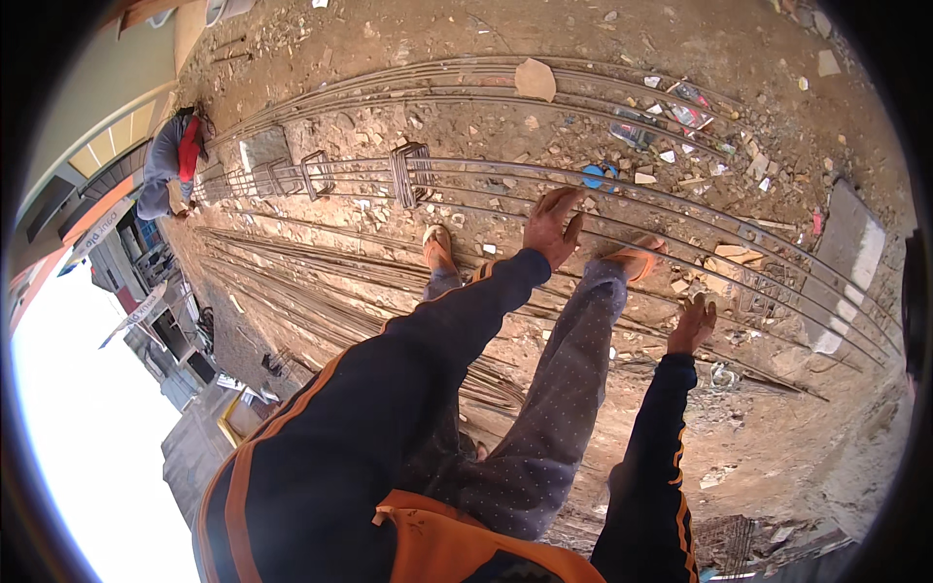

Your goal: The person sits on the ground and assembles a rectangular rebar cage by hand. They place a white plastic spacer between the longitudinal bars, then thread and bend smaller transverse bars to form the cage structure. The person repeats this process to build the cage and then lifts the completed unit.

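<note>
Several long steel rebar rods (pixel 680 201) run across in front of me, raised a little above the dirt. My left hand (pixel 554 228) is over these rods, fingers loosely bent and thumb apart; nothing shows in its grip, and whether it touches a rod I cannot tell. My right hand (pixel 692 325) hangs farther right, near the rods' right end, with its fingers apart and nothing in them. A bunch of rectangular steel stirrups (pixel 410 175) sits around the rods left of my left hand. More stirrups (pixel 316 176) are spaced along the rods farther left.
At the far left a person (pixel 173 165) in grey and red bends by the rods' other end. Loose rebar (pixel 301 277) lies along the ground behind my feet. A concrete slab (pixel 846 267) is under the rods at right. Rubble and plastic litter (pixel 637 131) cover the dirt.
</note>
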